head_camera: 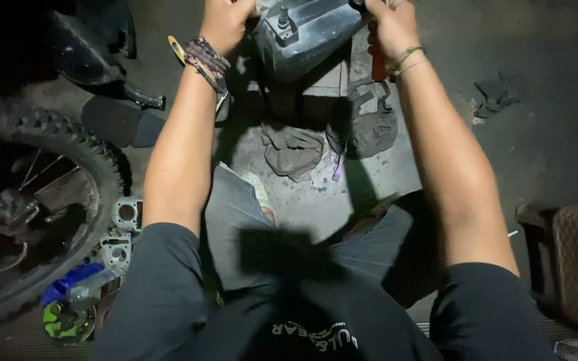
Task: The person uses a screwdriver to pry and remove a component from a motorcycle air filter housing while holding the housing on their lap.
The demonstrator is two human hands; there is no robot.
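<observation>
1. Both arms are stretched straight out ahead, and between the two hands sits the dark metal tank, at the far end of the reach, right at the top edge of view.
2. The left hand is clamped on the tank's left end, fingers curled over it. Its fingertips run out of the picture, so how tight the grip is, I cannot tell.
3. The right hand closes on the tank's right end, with a red-handled tool hanging down just under the palm. Whether the fingers wrap that handle or only the tank, I cannot tell.
4. The tank's long axis runs across, from one hand to the other, tilted a little, its cap fitting nearer the left hand.
5. Neither hand is nearer: each holds an end.
6. Below the hands, towards the body, grey rags lie on the concrete floor.
7. Well off to the left of the left arm stands a knobby tyre.
</observation>
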